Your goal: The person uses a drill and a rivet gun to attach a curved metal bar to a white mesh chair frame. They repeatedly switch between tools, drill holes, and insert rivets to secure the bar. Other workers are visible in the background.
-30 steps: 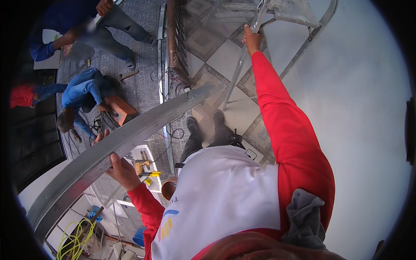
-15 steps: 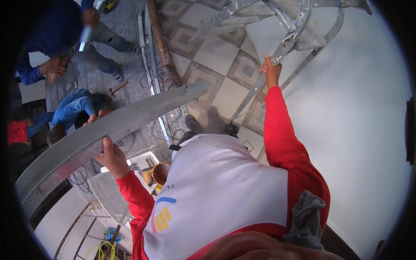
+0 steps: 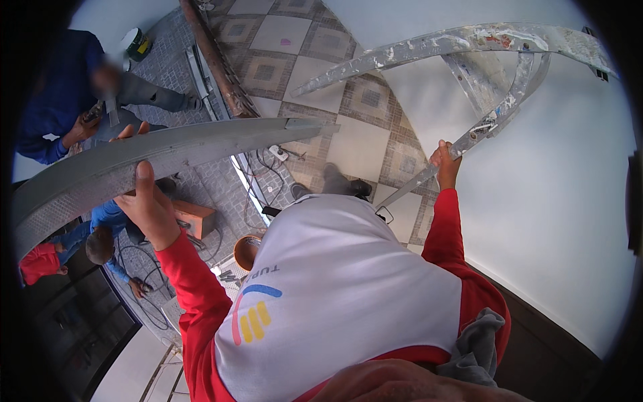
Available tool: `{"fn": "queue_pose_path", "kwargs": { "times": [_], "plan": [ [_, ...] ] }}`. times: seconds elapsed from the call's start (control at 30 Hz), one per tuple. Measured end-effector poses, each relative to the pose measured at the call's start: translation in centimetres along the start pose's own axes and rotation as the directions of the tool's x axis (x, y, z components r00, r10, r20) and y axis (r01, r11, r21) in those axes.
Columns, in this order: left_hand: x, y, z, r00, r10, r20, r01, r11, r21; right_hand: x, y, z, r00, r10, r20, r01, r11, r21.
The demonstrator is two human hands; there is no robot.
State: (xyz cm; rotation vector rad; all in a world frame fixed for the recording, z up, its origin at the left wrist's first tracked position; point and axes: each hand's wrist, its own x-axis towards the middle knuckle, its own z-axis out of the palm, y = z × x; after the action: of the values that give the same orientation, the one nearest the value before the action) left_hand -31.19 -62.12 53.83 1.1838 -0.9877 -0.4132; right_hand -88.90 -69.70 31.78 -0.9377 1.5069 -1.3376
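My left hand (image 3: pixel 149 204) is closed around a long grey metal stud profile (image 3: pixel 221 144), thumb on its near face and fingertips over its far edge. The profile runs from the left rim to above the tiled floor, its notched end pointing right. On the right, my right hand (image 3: pixel 445 163) grips one leg of a paint-splashed metal stepladder (image 3: pixel 475 43). The ladder stands tilted in view against the white wall, and its lower leg reaches down beside my waist. Part of the fingers of my right hand is hidden behind the ladder leg.
A co-worker in dark blue (image 3: pixel 67 87) stands at the far left with a tool. Another person in a blue shirt (image 3: pixel 107 214) crouches below the profile. Cables (image 3: pixel 258 177), an orange-brown bucket (image 3: pixel 247 252), a brick-coloured box (image 3: pixel 194 218), and a rusty pipe (image 3: pixel 218 60) lie on the floor.
The profile in my left hand has moved up and left in view. My right hand and the ladder have shifted right and lower. The crouching person now reaches toward the cables.
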Motion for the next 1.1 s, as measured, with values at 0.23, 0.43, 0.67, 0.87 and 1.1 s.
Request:
{"fn": "queue_pose_path", "kwargs": {
  "times": [0.23,0.43,0.67,0.87,1.1],
  "plan": [
    [6.1,-0.8,3.2,0.991,0.091,0.096,-0.094,0.995,0.034,-6.2,0.3,-7.4,0.998,0.04,-0.045,-0.046,0.99,-0.136],
    [15.5,-0.2,7.9,0.931,0.289,0.223,-0.322,0.938,0.127,-10.2,1.7,-10.6,0.982,0.184,0.048,-0.178,0.978,-0.111],
    [26.7,-1.3,19.8,0.864,0.347,0.366,-0.418,0.899,0.134,-11.0,-0.5,-10.7,0.906,0.403,0.126,-0.311,0.839,-0.446],
    [30.8,-5.7,29.4,0.845,0.353,0.402,-0.372,0.928,-0.032,-11.8,-0.2,-10.3,0.883,0.457,0.106,-0.352,0.795,-0.494],
    [38.6,-9.6,39.0,0.65,0.44,0.62,-0.368,0.896,-0.25,-15.3,0.9,-8.6,0.867,0.354,-0.351,-0.487,0.75,-0.447]
  ]
}}
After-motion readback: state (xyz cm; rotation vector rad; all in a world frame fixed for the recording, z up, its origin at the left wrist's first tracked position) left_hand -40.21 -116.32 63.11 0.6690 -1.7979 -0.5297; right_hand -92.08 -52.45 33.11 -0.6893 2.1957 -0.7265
